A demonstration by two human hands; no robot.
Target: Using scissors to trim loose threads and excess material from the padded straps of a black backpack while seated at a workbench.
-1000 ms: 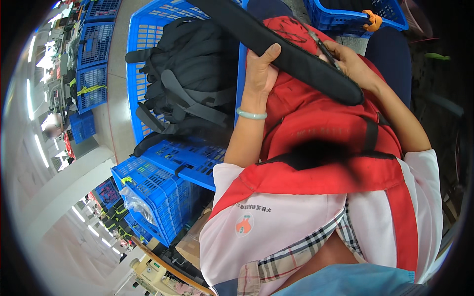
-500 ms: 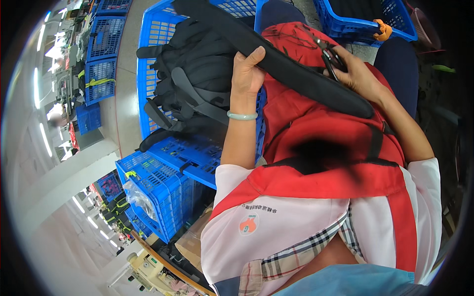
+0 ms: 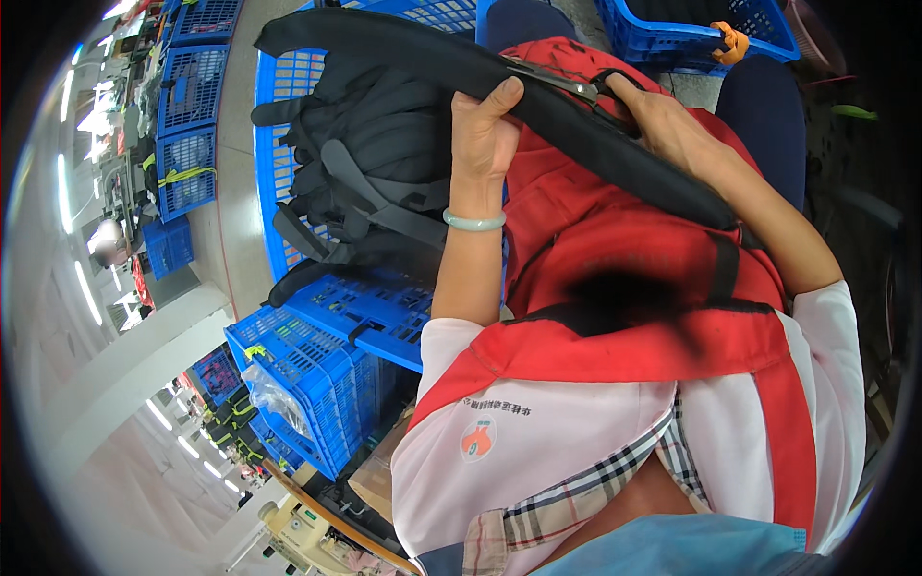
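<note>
A long black padded strap [image 3: 595, 149] stretches slantwise over my lap, its far end reaching out above the basket at the left. My left hand [image 3: 483, 134] grips it near the middle, thumb on top and fingers hidden beneath. In my right hand [image 3: 663, 125] is a pair of scissors [image 3: 578, 89], the blades pointing left along the strap's far edge by my left thumb. Whether the blade tips touch the strap or a thread, I cannot tell. Under the strap, a red apron [image 3: 576, 216] covers my lap, with dark thread scraps on its far part.
A blue plastic basket [image 3: 272, 154] at my left holds a heap of similar black straps [image 3: 384, 115]. Another blue crate [image 3: 663, 46] with an orange tie stands at the far right. Nearer on the left is a blue crate [image 3: 331, 403] with a clear bag.
The scissors have swung from pointing away to lying along the strap, and my right hand has moved slightly left. The strap's far end has shifted left and down in view.
</note>
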